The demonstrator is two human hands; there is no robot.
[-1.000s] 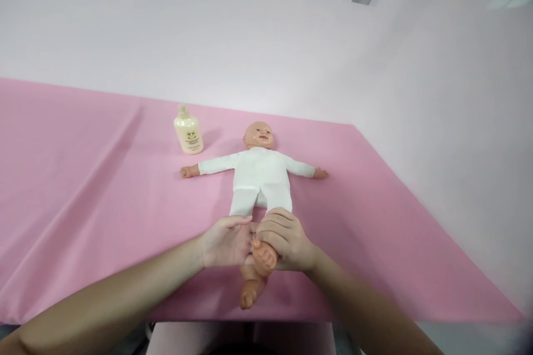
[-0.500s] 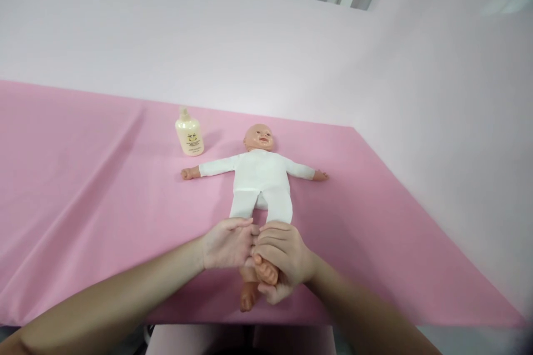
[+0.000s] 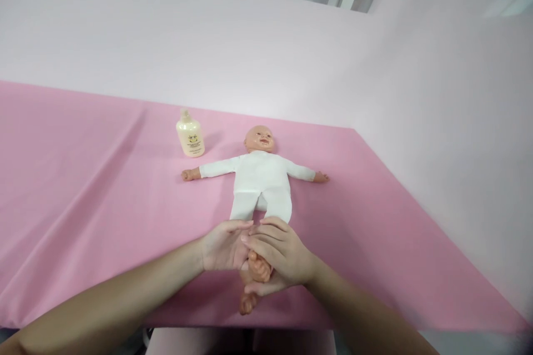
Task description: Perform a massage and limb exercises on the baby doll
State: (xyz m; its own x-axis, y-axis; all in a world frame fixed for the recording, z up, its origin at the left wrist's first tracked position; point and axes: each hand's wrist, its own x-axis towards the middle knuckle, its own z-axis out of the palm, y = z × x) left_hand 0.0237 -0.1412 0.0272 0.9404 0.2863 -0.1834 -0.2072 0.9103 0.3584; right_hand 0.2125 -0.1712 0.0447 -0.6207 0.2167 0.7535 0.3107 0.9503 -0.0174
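doll (image 3: 262, 173) lies, left hand (image 3: 224, 247) holding its leg (image 3: 278, 204), right hand (image 3: 287, 254) now gripping lower round foot (image 3: 259, 267).

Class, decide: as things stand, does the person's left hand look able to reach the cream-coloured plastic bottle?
Probably yes: the bottle stands upright beyond the left hand, with only the outstretched arm of the white-clothed doll near the way. That hand, partly hidden behind the right hand, may need freeing first.

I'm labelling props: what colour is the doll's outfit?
The doll's outfit is plain white, clearest in the head view.
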